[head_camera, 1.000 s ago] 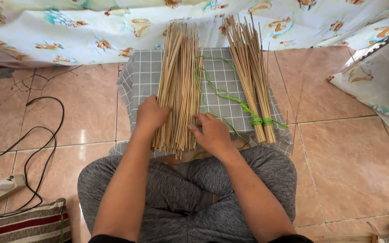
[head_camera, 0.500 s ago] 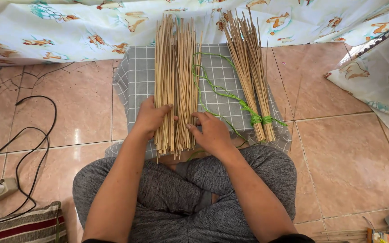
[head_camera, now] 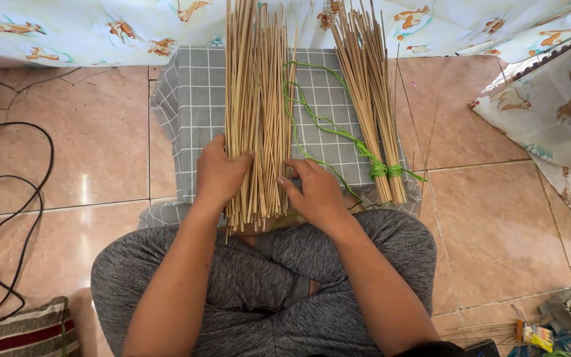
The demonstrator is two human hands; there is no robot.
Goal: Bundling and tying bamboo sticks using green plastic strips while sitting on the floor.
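Seated cross-legged, loose bamboo sticks [head_camera: 258,112] are pressed flat on a checked cloth [head_camera: 190,112] by open left hand [head_camera: 219,173] and right hand [head_camera: 316,192]; ends are best evened before green string [head_camera: 318,125], at three o'clock, is used.

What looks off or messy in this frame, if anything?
Little. The loose sticks under the left hand and right hand have ragged, uneven near ends, unlike the tied bundle. Green string trails in tangled loops over the checked cloth. Floor tiles at top left show cracks.

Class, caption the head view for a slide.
Both hands, left and right, press loose sticks on a checked cloth.
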